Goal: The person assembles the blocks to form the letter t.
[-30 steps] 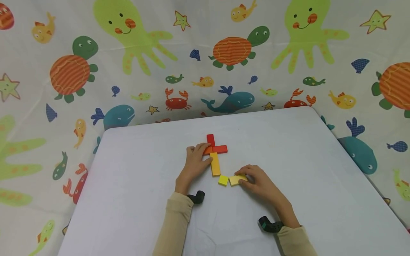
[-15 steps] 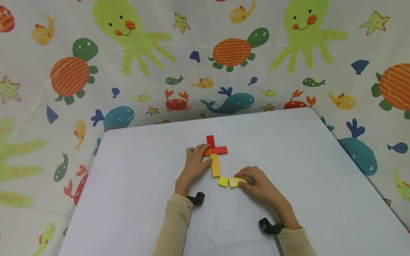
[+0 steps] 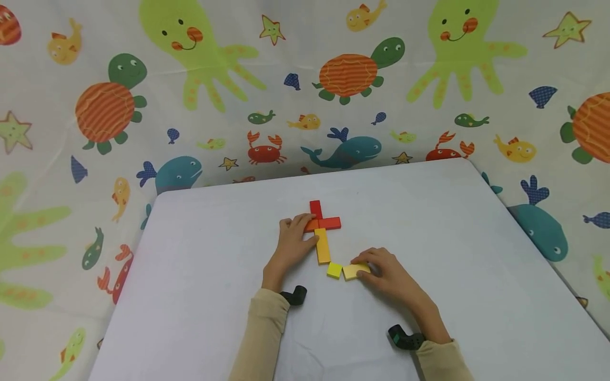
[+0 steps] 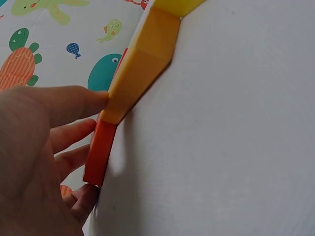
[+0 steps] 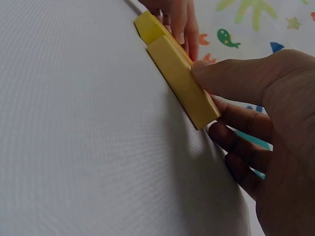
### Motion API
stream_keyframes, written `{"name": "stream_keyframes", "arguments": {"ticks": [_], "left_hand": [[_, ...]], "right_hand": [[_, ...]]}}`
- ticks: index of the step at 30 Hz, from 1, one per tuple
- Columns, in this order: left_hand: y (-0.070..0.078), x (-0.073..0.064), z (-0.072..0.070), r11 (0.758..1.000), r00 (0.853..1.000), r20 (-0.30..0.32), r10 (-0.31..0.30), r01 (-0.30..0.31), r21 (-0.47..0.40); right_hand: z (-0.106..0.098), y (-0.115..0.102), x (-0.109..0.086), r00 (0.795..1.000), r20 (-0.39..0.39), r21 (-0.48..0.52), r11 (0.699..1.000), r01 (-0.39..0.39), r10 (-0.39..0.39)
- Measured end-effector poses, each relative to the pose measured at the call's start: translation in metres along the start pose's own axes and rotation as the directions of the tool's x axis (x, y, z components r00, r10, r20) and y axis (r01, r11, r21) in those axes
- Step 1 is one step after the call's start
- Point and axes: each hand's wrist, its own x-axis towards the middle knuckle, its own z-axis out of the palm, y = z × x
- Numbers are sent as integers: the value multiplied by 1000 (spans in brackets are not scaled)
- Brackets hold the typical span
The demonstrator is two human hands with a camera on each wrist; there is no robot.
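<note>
Small coloured blocks lie in a branching line on the white table. My left hand (image 3: 292,239) rests at its upper left, fingertips on the orange block (image 3: 311,226) and thumb against the amber block (image 3: 323,248). Those same two blocks, the orange block (image 4: 101,152) and the amber block (image 4: 142,56), meet end to end in the left wrist view. My right hand (image 3: 385,272) pinches a pale yellow block (image 5: 182,81) between thumb and fingers. This block lies beside a bright yellow cube (image 3: 334,270), near the lower end of the amber block.
One red block (image 3: 316,208) points away from me at the top of the line; another red block (image 3: 331,223) lies crosswise to the right. Behind the white table (image 3: 214,238) hangs a curtain (image 3: 286,47) printed with sea animals. Black wrist cameras sit on both wrists.
The head view has shifted very slightly. Both hands and the blocks keep their places.
</note>
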Motion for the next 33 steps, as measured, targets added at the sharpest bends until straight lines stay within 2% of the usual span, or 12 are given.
{"name": "stream_keyframes", "arguments": {"ticks": [8, 11, 21, 26, 33], "left_hand": [[0, 0, 0, 1000, 1000, -5, 13, -13, -1], [1, 0, -1, 1000, 1000, -4, 8, -8, -3], [2, -1, -2, 1000, 1000, -4, -6, 6, 9], [2, -1, -4, 1000, 1000, -17, -3, 3, 0], [2, 0, -2, 1000, 1000, -4, 5, -5, -1]], "right_hand": [[3, 1, 2, 1000, -19, 20, 1000, -7, 8], [9, -2, 4, 999, -43, -6, 1000, 2, -2], [27, -26, 11, 987, -110, -208, 974, 94, -119], [29, -34, 12, 989, -99, -254, 964, 79, -107], [31, -35, 11, 992, -108, -251, 967, 38, -67]]}}
